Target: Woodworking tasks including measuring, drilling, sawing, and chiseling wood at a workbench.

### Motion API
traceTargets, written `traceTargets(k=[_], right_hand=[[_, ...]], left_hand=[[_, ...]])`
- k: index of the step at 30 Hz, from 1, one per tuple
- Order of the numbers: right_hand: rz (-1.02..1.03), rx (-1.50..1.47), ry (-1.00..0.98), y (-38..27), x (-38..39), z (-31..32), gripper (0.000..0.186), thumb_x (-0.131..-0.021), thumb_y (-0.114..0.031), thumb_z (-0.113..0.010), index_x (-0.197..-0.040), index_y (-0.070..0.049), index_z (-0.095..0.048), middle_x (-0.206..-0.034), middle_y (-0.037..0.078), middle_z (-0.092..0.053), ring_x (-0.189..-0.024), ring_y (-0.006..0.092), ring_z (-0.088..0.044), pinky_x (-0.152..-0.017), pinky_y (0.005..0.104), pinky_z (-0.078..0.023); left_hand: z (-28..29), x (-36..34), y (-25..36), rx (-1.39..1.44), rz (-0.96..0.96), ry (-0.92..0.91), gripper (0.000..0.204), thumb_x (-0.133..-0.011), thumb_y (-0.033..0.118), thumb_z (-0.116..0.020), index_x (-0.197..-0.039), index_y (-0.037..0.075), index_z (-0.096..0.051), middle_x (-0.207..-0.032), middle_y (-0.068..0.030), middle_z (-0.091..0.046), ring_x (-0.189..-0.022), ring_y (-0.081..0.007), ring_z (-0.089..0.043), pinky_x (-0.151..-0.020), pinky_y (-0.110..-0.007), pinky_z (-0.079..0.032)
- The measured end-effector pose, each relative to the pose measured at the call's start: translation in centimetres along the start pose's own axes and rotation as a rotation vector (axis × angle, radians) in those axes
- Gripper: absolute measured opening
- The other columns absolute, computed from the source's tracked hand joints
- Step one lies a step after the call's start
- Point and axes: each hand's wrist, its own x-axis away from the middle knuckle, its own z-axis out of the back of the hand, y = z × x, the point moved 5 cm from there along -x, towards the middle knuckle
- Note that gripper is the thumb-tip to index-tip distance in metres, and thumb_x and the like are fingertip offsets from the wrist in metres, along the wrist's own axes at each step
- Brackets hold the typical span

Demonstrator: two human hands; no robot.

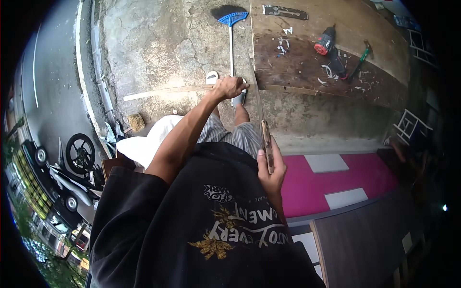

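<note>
My left hand [229,88] is closed around a long thin wooden strip [168,90], near its right end. The strip reaches out to the left above the concrete, and its far left end looks pale. Lower and to the right, my right hand [272,168] grips the wooden handle of a hand saw [267,144]. The saw's narrow blade [258,98] points away from me, just right of my left hand and close to the workbench edge. Whether the blade touches the strip cannot be made out.
A wooden workbench [288,72] at far right bears a cordless drill [330,53], a green-handled hammer [362,60], a dark flat metal piece [285,12] and curled shavings. A blue broom [232,18] lies ahead. Pink and white panels [312,185] stand right; a motorcycle [79,158] is left.
</note>
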Motion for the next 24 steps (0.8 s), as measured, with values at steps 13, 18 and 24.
traceTargets(k=[13, 18, 24], right_hand=[[0.180, 0.051, 0.114, 3.4, 0.8, -2.4, 0.046, -0.097, -0.004, -0.061, -0.142, 0.002, -0.057, -0.101, 0.013, -0.075, -0.080, 0.0130, -0.067, -0.074, 0.0296, -0.055], [0.057, 0.089, 0.146, 4.6, -5.8, -4.7, 0.048, -0.091, -0.005, -0.066, -0.139, -0.002, -0.060, -0.087, 0.019, -0.070, -0.067, 0.0203, -0.061, -0.067, 0.0355, -0.053], [0.006, 0.085, 0.010, 3.6, 1.9, -1.2, 0.054, -0.093, -0.001, -0.060, -0.147, 0.002, -0.052, -0.110, 0.021, -0.075, -0.097, 0.0191, -0.074, -0.082, 0.0307, -0.057]], left_hand=[[0.1, 0.0, -0.2, -0.014, 0.068, -0.012, 0.056, -0.100, 0.064, -0.049, -0.114, 0.016, -0.074, -0.102, -0.0197, -0.075, -0.101, -0.0412, -0.071, -0.086, -0.052, -0.055], [-0.2, -0.3, -0.6, 0.034, 0.065, -0.032, 0.055, -0.099, 0.063, -0.051, -0.113, 0.015, -0.074, -0.105, -0.0198, -0.075, -0.105, -0.0400, -0.070, -0.090, -0.053, -0.053], [-0.2, -0.4, -1.2, 0.059, 0.099, -0.026, 0.053, -0.099, 0.062, -0.053, -0.114, 0.016, -0.074, -0.107, -0.0198, -0.075, -0.105, -0.0394, -0.070, -0.090, -0.053, -0.053]])
